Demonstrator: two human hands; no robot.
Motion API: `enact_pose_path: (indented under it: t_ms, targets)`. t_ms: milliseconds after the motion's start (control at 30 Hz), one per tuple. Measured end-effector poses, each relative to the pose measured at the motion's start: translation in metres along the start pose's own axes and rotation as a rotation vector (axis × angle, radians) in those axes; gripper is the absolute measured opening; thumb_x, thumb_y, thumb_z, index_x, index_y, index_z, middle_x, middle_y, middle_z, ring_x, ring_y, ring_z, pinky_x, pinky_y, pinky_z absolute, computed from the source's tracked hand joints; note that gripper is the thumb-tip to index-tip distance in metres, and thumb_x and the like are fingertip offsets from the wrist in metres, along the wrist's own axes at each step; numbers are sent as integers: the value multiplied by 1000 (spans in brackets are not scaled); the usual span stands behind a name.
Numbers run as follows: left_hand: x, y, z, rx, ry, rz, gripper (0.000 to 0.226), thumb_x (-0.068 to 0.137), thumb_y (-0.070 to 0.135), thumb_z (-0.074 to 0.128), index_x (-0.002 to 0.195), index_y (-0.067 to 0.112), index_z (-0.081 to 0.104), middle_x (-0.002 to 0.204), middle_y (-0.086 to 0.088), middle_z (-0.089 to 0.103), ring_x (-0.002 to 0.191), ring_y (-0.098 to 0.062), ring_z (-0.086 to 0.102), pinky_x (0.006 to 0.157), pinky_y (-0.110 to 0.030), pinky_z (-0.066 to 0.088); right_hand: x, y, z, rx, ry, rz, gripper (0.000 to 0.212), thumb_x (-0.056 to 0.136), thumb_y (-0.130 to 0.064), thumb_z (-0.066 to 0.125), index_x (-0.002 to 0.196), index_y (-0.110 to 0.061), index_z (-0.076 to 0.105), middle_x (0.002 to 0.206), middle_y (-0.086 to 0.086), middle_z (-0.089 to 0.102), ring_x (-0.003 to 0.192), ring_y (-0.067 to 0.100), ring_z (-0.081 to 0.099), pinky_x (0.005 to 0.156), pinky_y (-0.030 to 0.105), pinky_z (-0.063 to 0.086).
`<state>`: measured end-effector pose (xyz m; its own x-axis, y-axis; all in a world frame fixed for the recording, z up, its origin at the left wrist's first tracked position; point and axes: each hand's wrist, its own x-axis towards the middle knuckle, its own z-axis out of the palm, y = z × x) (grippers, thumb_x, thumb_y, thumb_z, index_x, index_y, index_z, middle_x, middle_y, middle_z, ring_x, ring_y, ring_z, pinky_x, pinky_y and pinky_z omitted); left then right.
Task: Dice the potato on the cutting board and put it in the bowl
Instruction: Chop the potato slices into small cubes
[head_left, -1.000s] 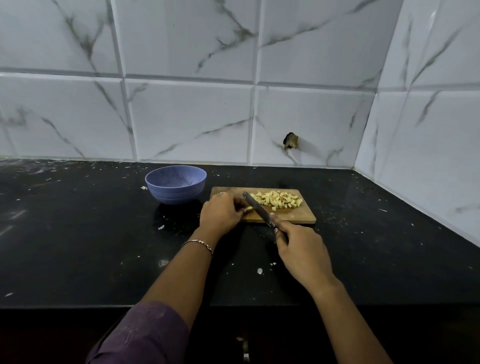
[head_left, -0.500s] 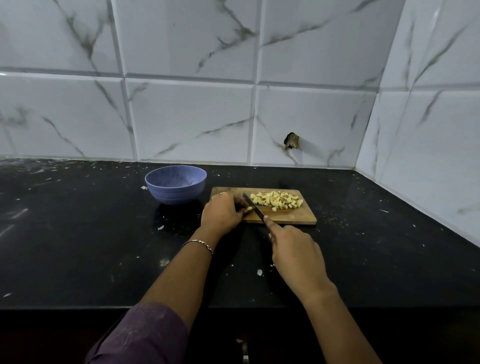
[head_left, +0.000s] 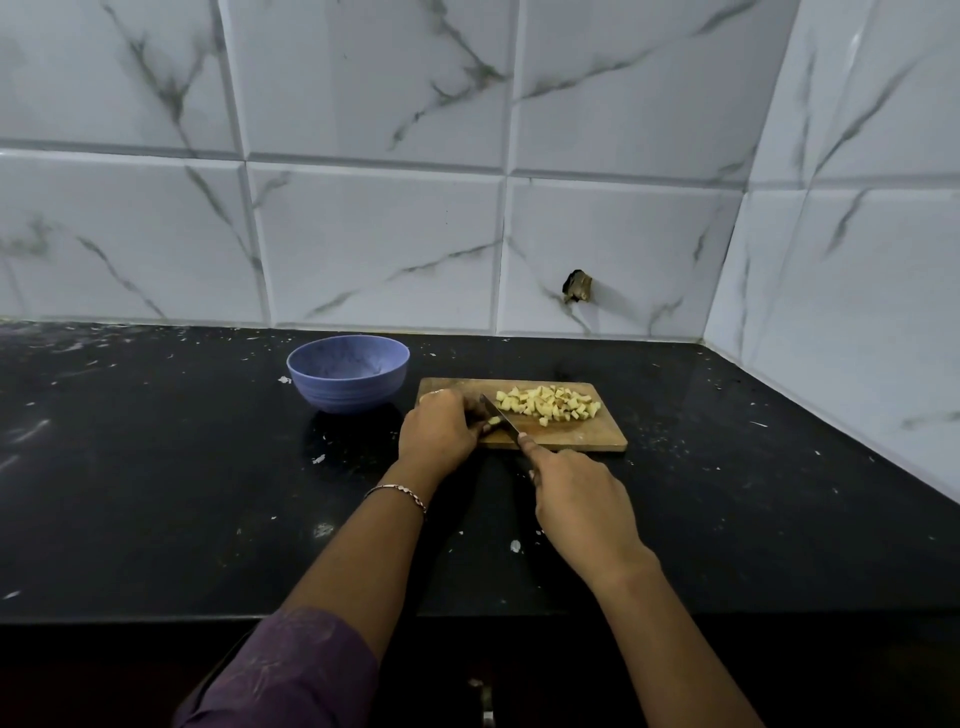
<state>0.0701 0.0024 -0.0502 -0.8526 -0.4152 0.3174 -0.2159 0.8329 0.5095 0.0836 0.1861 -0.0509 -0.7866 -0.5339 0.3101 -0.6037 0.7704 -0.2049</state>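
Nearby, the bowl (head_left: 348, 382) sits beside the cutting board (head_left: 571, 436) while the left hand (head_left: 439, 436) pinches potato (head_left: 493, 420) and the right hand (head_left: 582, 499) grips the knife (head_left: 508, 427).

Your black countertop (head_left: 156, 493) carries two items: blue bowl (head_left: 348, 392) toward the back wall, wooden cutting board (head_left: 587, 439) just beside it on your right, not touching. White specks (head_left: 318, 459) scattered across the surface.

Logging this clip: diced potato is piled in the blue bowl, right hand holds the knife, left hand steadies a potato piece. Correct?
No. The head view shows the diced potato piled on the cutting board; the bowl looks empty. The right hand does hold the knife, and the left hand steadies a potato piece.
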Motion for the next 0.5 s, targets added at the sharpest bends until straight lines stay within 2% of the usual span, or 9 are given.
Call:
enact_pose_path:
  t_ms: [133, 233, 500]
  targets:
    - [1, 0, 3, 20, 26, -16, 24, 87, 39, 70, 106, 24, 74, 105, 0, 71, 98, -19, 65, 87, -40, 55, -11, 1, -1, 22, 13, 45, 61, 104, -23, 45, 157, -34, 16, 99, -5, 45, 75, 6, 44, 54, 20, 29]
    - [2, 0, 4, 22, 31, -16, 25, 87, 40, 70, 105, 23, 74, 104, 1, 71, 97, -18, 65, 87, -39, 55, -18, 3, -2, 78, 102, 75, 55, 106, -28, 39, 156, -37, 18, 94, -8, 43, 69, 4, 41, 51, 19, 29]
    - [2, 1, 4, 26, 21, -8, 21, 90, 34, 68, 108, 25, 72, 104, 1, 71, 93, -17, 65, 85, -38, 56, -25, 4, -4, 199, 148, -4, 45, 104, -30, 45, 147, -37, 37, 102, -12, 56, 84, 3, 55, 71, 18, 45]
